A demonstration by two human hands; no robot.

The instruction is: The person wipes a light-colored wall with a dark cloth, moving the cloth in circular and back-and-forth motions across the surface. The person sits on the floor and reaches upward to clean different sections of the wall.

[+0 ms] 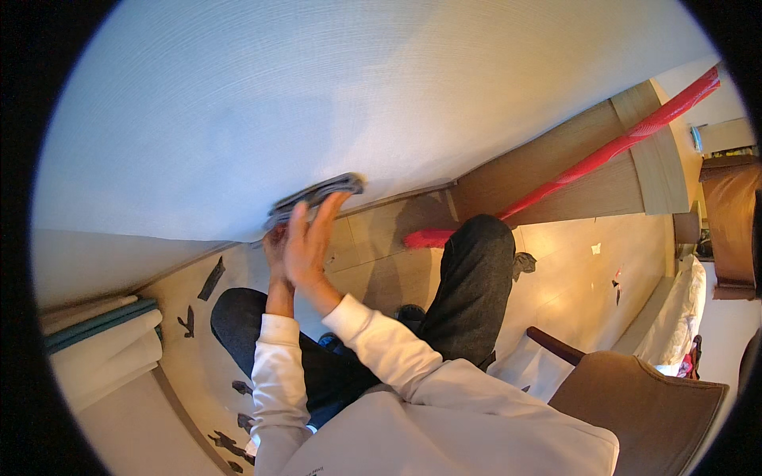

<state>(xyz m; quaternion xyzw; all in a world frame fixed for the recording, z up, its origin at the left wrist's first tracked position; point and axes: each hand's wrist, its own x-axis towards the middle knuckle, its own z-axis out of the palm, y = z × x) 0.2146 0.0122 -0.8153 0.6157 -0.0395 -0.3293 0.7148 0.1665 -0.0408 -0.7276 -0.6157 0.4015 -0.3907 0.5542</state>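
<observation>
A folded dark grey bundle (pixel 315 193), apparently cloth or thin sheeting, is held up close to the white wall (pixel 250 137). My left hand (pixel 275 247) grips its lower left end, its fingers partly hidden behind my other hand. In front of it, my right hand (pixel 309 256) has its fingers extended and apart, with the fingertips at the near side of the bundle. Both hands overlap at the palms and look slightly blurred. Whether the bundle touches the wall I cannot tell.
A red broom (pixel 571 172) leans across a wooden cabinet (pixel 547 172), bristles on the floor. Black scraps (pixel 211 278) litter the tiles. Rolled fabric (pixel 107 333) lies at left. A brown chair (pixel 637 404) stands at lower right. My bent knees (pixel 479 268) flank the hands.
</observation>
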